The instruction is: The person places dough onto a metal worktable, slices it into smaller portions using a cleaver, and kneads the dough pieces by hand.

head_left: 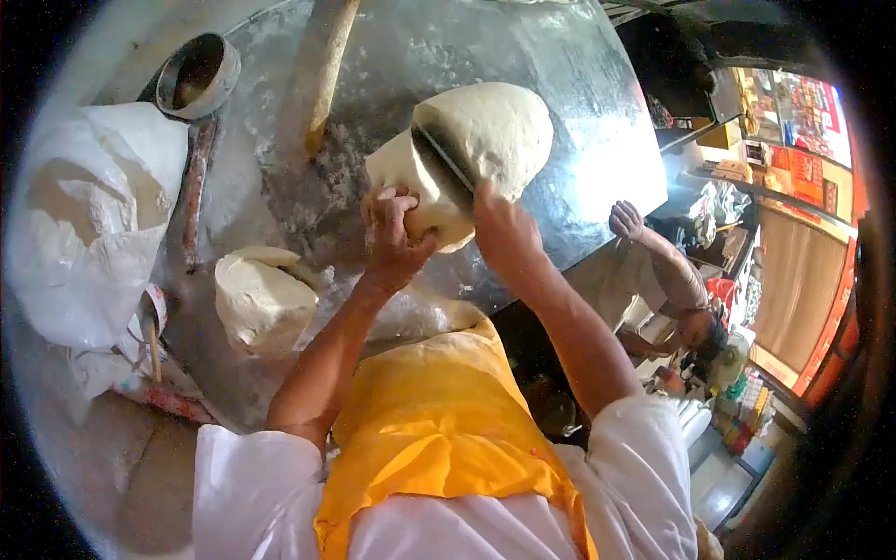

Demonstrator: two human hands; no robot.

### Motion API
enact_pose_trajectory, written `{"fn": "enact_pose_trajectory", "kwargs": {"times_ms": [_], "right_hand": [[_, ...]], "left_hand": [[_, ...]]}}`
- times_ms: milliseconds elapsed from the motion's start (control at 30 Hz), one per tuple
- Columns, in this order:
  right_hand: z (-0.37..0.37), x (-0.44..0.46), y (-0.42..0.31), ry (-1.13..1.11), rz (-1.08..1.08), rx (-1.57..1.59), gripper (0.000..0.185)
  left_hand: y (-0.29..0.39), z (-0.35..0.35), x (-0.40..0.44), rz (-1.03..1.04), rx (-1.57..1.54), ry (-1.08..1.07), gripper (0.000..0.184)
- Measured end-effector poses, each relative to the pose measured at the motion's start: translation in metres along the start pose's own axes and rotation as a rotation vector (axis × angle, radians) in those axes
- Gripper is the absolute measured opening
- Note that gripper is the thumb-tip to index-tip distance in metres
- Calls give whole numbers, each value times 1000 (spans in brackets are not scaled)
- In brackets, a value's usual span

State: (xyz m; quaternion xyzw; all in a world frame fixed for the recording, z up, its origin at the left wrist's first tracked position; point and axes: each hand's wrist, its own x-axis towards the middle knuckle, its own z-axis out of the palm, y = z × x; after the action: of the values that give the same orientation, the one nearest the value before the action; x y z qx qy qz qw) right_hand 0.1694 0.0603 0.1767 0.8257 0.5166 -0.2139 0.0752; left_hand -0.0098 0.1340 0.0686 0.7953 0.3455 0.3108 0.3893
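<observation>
A large pale lump of dough (509, 126) lies on the metal worktop (597, 84). The broad dark blade of a knife (442, 157) is sunk into it, parting a nearer section from the bigger far one. My right hand (504, 229) is closed around the knife's near end; the handle is hidden in my fist. On the near left side of the dough, my left hand (397, 233) grips its edge with curled fingers. A smaller separate piece of dough (264, 303) sits to the left of my left forearm.
A wooden rolling pin (329, 84) lies behind the dough. At left stand a white sack (79, 233), a bowl (198, 77) and a thin worn stick (198, 191). Beyond the worktop's right edge is another person (663, 271), near cluttered shelves.
</observation>
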Motion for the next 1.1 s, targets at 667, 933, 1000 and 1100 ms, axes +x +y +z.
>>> {"fn": "enact_pose_trajectory", "kwargs": {"times_ms": [667,933,1000,1100], "right_hand": [[-7,-93,53,-160,143,128,18],[63,-17,44,5,36,241,24],[61,3,30,-2,26,250,28],[70,21,23,79,-65,203,36]], "left_hand": [[-8,-32,-21,-16,23,-112,60],[-27,-29,-45,-55,-14,-162,59],[-45,-25,-64,-98,-121,-120,62],[-34,-35,-72,-233,-206,-106,70]]}}
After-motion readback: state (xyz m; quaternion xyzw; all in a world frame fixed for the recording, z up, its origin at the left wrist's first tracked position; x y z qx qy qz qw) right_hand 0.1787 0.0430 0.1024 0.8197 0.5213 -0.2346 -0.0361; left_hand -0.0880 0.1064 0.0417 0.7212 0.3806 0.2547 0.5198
